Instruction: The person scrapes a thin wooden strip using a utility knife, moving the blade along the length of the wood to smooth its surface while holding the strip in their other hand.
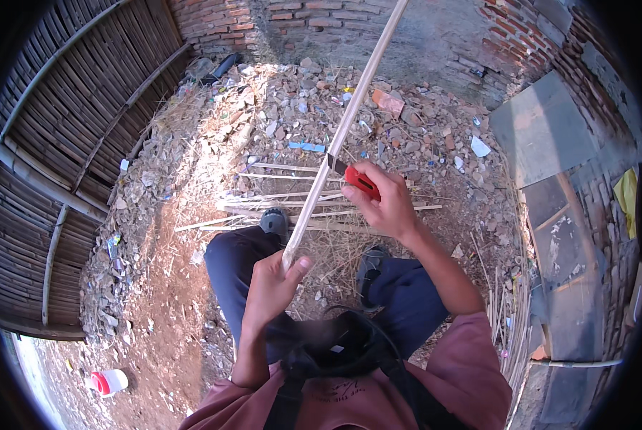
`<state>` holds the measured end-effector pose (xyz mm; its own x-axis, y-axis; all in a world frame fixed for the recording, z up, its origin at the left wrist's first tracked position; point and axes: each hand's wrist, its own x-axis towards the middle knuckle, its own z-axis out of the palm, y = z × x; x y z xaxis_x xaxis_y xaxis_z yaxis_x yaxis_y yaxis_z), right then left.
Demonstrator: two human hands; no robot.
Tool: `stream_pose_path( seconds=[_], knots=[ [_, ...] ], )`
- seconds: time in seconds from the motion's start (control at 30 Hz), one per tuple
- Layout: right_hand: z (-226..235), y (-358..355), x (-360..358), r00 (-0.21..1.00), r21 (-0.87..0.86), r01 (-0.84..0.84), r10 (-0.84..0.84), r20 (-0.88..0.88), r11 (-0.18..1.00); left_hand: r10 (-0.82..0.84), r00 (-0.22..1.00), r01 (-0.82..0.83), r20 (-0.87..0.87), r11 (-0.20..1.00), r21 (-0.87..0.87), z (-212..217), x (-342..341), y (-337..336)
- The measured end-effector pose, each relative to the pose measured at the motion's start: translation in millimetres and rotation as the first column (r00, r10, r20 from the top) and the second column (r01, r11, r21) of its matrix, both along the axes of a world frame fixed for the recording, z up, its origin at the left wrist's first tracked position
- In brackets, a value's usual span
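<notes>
My left hand (274, 283) is closed around the lower end of a long, pale bamboo strip (348, 118). The strip slants up and away to the right, past the top of the picture. In my right hand (387, 197) is a utility knife (361, 183) with a red handle. Its dark blade meets the strip's right side around mid-length. Below and beyond the knife, several thin split bamboo strips (292, 203) lie on the ground by my feet. Pale shavings are scattered between my shoes.
Rubble and broken brick (299, 100) cover the ground up to a brick wall (321, 21). A bamboo-slat panel (56, 129) stands at left. Grey boards (546, 129) lean at right, with more thin strips (503, 308) below. A red-and-white container (109, 382) sits lower left.
</notes>
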<state>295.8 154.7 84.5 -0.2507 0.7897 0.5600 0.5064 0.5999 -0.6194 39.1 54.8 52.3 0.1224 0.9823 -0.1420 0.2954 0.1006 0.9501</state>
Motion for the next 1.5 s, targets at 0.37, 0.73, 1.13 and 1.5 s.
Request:
stream_pose_path(
  seconds=[0.37,0.73,1.13,1.5],
  knots=[
    [-5.7,-4.0,6.2,0.987,-0.093,-0.009,-0.006,-0.161,0.996,-0.071,0.997,0.071,0.006,0.995,0.064,11.9,6.0,0.2],
    [-3.5,-9.3,1.5,0.997,0.001,-0.005,0.005,-0.078,1.0,-0.075,0.987,0.042,0.14,0.974,0.224,28.5,31.6,18.1],
    [-5.5,-6.8,-0.8,0.999,0.098,-0.026,0.023,0.028,0.995,-0.025,0.998,0.041,-0.056,0.949,0.311,30.7,54.9,30.0],
    [-13.8,0.9,2.2,0.99,0.388,0.031,-0.082,0.114,0.921,0.011,0.999,-0.002,-0.031,0.958,0.285,32.8,55.4,26.8]
  ],
)
